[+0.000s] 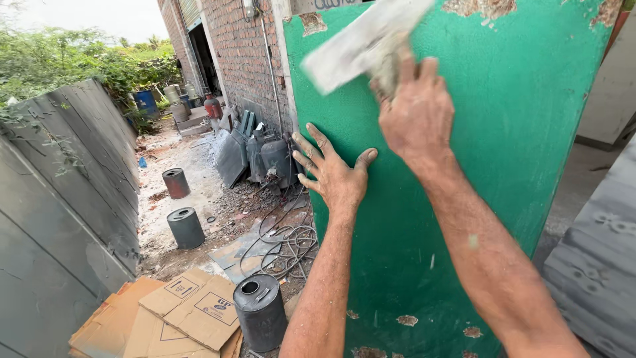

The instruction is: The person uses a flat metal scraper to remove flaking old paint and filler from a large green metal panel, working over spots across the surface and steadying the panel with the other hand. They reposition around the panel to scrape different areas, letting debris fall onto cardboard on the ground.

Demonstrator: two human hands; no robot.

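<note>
The right hand [416,113] clamps a grey trowel [361,41], blade pointing to 10 o'clock; the left hand [333,174] presses open-fingered on the green panel [517,132].

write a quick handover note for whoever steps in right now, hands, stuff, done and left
Left hand: open, flat on the green panel near its left edge.
Right hand: gripping a grey pad, blurred, against the panel's upper part.
Panel stands upright by the brick wall. Its upper face looks smooth.
Chipped spots show along the top and bottom edges.
</note>
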